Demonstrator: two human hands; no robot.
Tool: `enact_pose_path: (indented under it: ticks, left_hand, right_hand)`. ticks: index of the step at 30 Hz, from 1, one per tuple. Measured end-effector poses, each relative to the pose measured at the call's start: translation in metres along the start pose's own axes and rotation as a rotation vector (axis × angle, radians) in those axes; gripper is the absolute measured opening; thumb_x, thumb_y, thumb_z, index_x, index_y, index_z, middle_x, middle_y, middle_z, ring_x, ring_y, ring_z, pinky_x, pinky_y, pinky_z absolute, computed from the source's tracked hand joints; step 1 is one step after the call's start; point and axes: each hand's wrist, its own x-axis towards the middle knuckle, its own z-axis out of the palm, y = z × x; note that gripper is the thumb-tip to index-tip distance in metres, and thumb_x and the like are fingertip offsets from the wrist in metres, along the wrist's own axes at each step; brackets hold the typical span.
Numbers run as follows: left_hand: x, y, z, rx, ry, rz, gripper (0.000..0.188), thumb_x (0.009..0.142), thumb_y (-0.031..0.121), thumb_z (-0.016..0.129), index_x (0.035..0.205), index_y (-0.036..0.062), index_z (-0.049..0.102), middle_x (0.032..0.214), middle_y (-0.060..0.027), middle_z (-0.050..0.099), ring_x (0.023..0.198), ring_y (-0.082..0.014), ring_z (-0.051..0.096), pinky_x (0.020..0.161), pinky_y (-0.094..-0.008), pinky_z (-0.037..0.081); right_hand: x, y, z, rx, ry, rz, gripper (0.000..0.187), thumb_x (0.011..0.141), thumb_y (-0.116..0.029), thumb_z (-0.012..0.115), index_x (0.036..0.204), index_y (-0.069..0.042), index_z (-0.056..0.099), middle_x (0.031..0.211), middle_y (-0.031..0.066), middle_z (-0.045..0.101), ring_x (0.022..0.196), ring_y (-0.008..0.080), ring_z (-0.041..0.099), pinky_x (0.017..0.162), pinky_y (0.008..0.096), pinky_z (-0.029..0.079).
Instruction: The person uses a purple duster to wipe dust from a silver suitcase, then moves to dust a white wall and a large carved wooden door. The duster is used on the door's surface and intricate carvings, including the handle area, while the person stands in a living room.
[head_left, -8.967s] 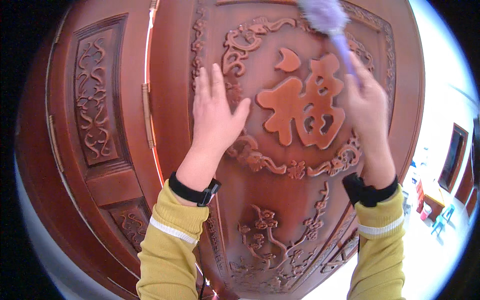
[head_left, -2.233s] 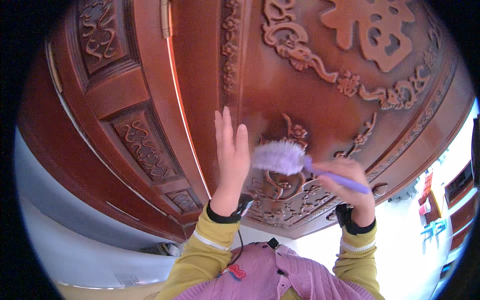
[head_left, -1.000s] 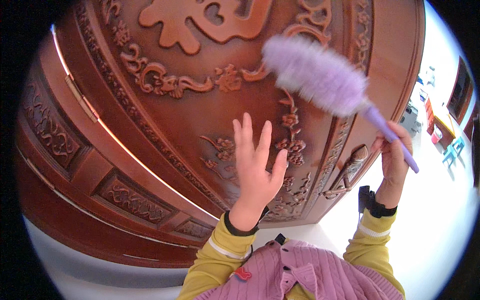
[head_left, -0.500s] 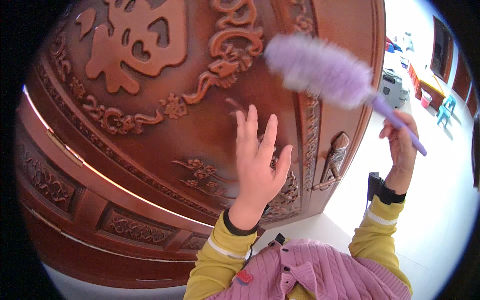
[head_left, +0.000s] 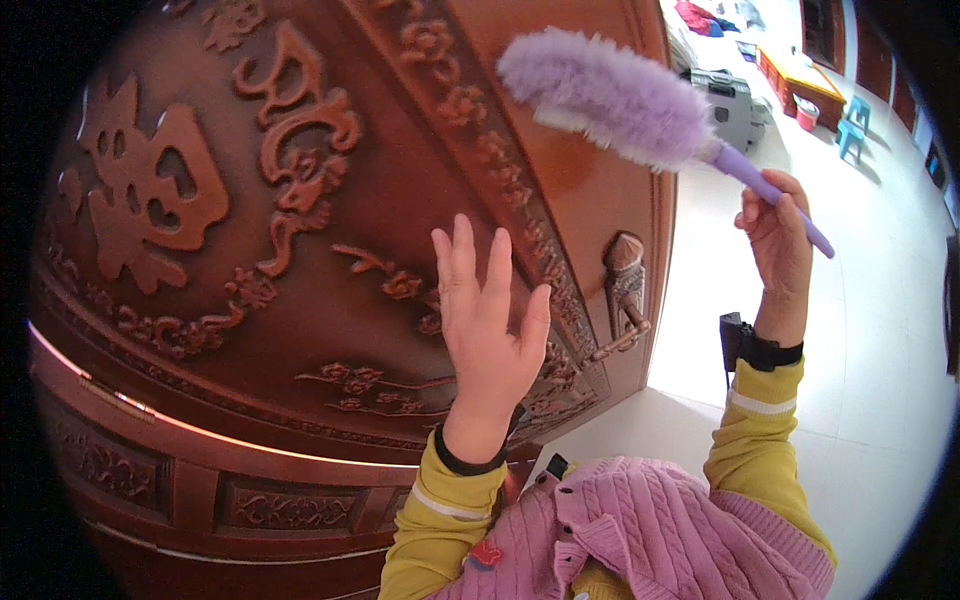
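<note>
A purple fluffy duster is raised at the upper right, its head tilted toward the upper left. My right hand grips its smooth purple handle, with the tail end poking out past my fingers. The duster's head lies in front of the carved reddish-brown wooden door; I cannot tell whether it touches the wood. In the middle of the view, my left hand is held up with fingers spread and nothing in it, before the door's lower panel. Whether that palm meets the door is unclear.
An ornate bronze door handle sits near the door's right edge. Beyond, on the pale tiled floor, stand a grey case, a wooden desk, a red bucket and a blue-green stool.
The view has swung right, so the door shifts left and more of the room shows. The duster, blurred before, is now sharp and a little higher. My left hand stays spread.
</note>
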Motion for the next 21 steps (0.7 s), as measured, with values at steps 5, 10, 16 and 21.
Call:
enact_pose_path:
  ticks: [5,10,16,21]
  left_hand:
    - [-0.001,0.004,0.011,-0.038,-0.037,0.014,0.062,0.088,0.017,0.074,0.145,0.0029,0.053,0.158,-0.0273,0.036,0.146,-0.0526,0.032,0.115,-0.0563,0.034]
    - [-0.003,0.009,0.02,-0.077,-0.076,0.021,0.06,0.089,0.016,0.072,0.143,0.0004,0.053,0.157,-0.0254,0.04,0.145,-0.0511,0.034,0.115,-0.0548,0.035]
    - [-0.01,0.011,0.029,-0.145,-0.147,-0.034,0.053,0.092,0.012,0.07,0.141,-0.001,0.055,0.149,-0.0203,0.052,0.139,-0.0397,0.047,0.114,-0.047,0.037]
    - [-0.018,0.008,0.032,-0.174,-0.175,-0.072,0.047,0.089,0.01,0.071,0.133,-0.0027,0.06,0.134,-0.0197,0.062,0.122,-0.0383,0.058,0.106,-0.0457,0.044]
  right_hand:
    - [-0.026,-0.012,-0.024,-0.257,-0.127,0.435,0.028,0.098,-0.024,0.065,0.111,0.001,0.069,0.088,0.0109,0.07,0.072,0.0142,0.069,0.065,0.0257,0.06]
    - [-0.03,-0.021,-0.04,-0.295,-0.032,0.439,0.026,0.096,-0.026,0.068,0.1,-0.001,0.072,0.079,0.0095,0.069,0.065,0.0122,0.068,0.059,0.0223,0.058]
    - [-0.041,-0.008,-0.046,-0.277,0.012,0.483,0.022,0.097,-0.022,0.067,0.104,-0.001,0.072,0.085,0.0084,0.071,0.069,0.0133,0.069,0.065,0.0247,0.059]
    - [-0.056,-0.011,-0.053,-0.321,-0.028,0.538,0.021,0.096,-0.021,0.068,0.102,-0.001,0.073,0.084,0.0083,0.071,0.069,0.0141,0.069,0.064,0.0257,0.058]
